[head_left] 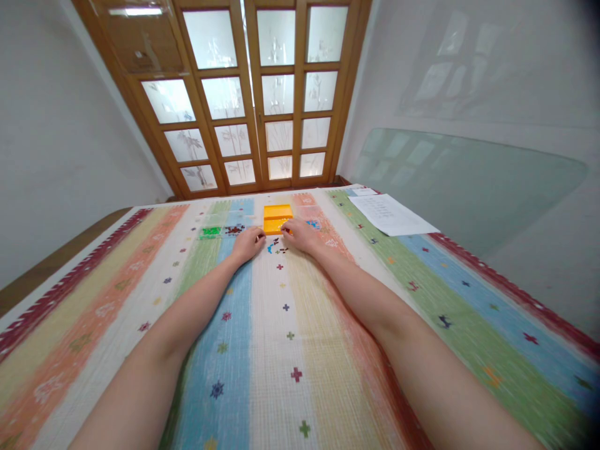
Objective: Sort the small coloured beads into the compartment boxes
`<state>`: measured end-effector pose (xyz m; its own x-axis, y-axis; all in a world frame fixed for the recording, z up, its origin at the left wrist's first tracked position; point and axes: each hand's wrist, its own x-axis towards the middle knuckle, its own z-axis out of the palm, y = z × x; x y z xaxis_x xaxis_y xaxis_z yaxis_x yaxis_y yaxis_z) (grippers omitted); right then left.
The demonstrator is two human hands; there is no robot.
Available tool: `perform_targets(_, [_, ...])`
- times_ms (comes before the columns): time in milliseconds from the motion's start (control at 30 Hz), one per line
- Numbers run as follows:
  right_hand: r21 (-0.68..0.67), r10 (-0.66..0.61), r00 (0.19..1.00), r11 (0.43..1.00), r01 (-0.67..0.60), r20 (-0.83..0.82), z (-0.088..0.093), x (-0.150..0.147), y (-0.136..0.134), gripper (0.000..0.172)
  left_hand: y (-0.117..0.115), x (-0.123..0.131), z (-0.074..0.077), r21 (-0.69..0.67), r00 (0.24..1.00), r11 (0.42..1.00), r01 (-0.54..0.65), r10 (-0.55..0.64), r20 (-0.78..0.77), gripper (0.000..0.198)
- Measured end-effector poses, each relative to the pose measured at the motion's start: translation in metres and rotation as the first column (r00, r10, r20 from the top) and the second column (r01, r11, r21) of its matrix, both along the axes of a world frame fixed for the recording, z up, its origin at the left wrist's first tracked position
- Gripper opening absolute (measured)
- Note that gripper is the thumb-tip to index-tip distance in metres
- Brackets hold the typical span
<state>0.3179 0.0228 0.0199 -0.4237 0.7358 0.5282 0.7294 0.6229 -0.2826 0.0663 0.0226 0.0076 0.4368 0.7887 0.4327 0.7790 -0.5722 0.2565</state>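
A small yellow box [277, 211] lies open on the striped tablecloth, pale bits showing in its near half. My left hand [248, 244] rests by the box's near left corner, fingertips pressed together; anything between them is too small to tell. At the box's near right side, my right hand [300, 235] has its thumb and fingers pinched, and I cannot make out what they hold. Small blue and dark pieces [270, 248] lie loose on the cloth between the hands. Green pieces [210, 232] and dark brown pieces [234, 230] sit left of the box. Blue pieces [313, 224] show beyond my right hand.
White paper sheets [392, 214] lie at the table's far right. The striped tablecloth [281, 387] covers the table, printed with small figures. Behind it stand wooden doors with glass panes [279, 94]. A glass panel [459, 181] leans along the right wall.
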Motion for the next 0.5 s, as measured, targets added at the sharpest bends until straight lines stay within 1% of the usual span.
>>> perform_targets(67, [0.008,0.071,0.995,0.997,-0.072,0.072,0.006,-0.007,-0.007,0.016,0.005,-0.009,0.000,0.047,0.996,0.997,-0.067,0.064,0.062,0.018])
perform_targets(133, [-0.012,0.134,0.982,0.991,-0.134,0.135,0.010,-0.014,-0.014,0.016,0.012,-0.020,0.001,0.088,0.980,0.982,-0.167,0.156,0.122,0.020])
perform_targets(200, [-0.044,0.183,0.965,0.983,-0.178,0.186,0.012,-0.021,-0.019,0.015,0.018,-0.033,0.002,0.085,0.949,0.955,-0.283,0.267,0.166,0.020])
perform_targets(267, [-0.076,0.219,0.948,0.975,-0.207,0.232,0.013,-0.026,-0.022,0.016,0.023,-0.044,0.001,0.063,0.916,0.925,-0.374,0.359,0.179,0.021])
perform_targets(367, [-0.105,0.262,0.924,0.965,-0.242,0.280,0.012,-0.029,-0.025,0.018,0.027,-0.058,-0.001,0.038,0.887,0.898,-0.439,0.426,0.178,0.022])
perform_targets(500, [-0.099,0.293,0.912,0.956,-0.276,0.287,0.008,-0.030,-0.025,0.018,0.029,-0.064,-0.005,0.018,0.877,0.887,-0.461,0.453,0.161,0.020])
